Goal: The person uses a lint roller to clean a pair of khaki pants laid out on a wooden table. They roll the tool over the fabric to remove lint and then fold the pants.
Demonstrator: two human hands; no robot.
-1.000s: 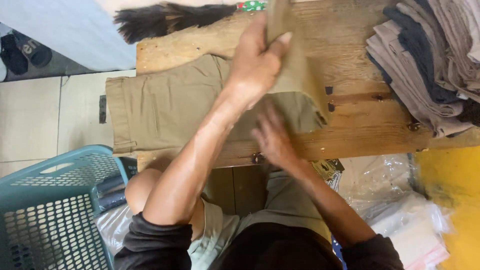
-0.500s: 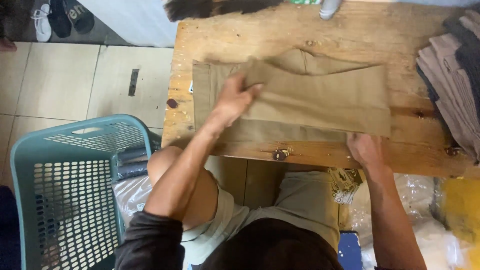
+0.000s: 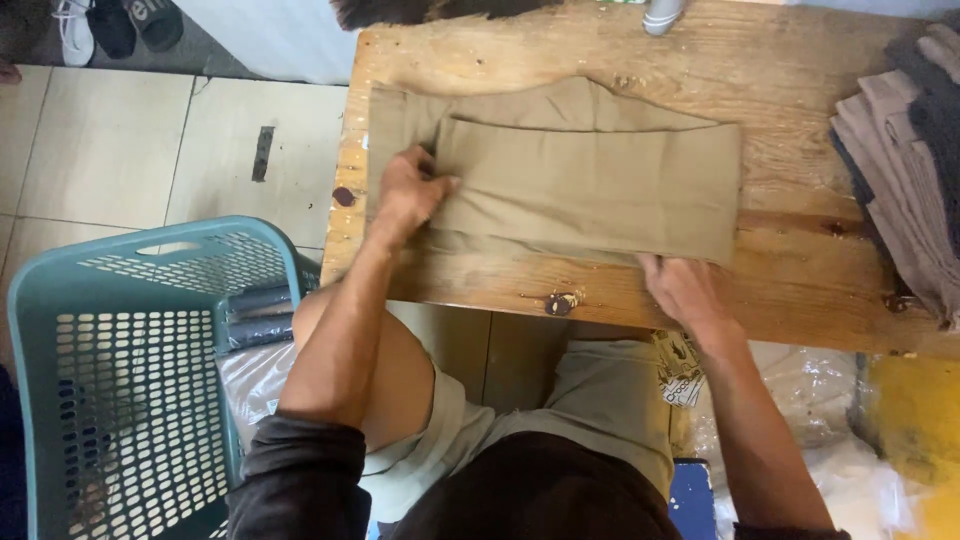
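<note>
A khaki garment [image 3: 590, 180] lies folded into a long rectangle on the wooden table [image 3: 780, 290]. My left hand [image 3: 405, 190] presses flat on the garment's left end, fingers at the edge of the upper folded layer. My right hand [image 3: 680, 285] rests at the garment's lower right edge, near the table's front; its fingers touch the cloth, and I cannot tell whether they pinch it.
A stack of folded grey and beige garments [image 3: 910, 160] sits at the table's right end. A dark brush [image 3: 430, 10] lies at the far edge. A teal plastic basket [image 3: 120, 370] stands on the floor at my left. Clear plastic bags [image 3: 820, 400] lie under the table.
The upper layer has been folded down and smoothed into a neat rectangle. My left hand slid to the garment's left end; my right hand moved to its lower right edge.
</note>
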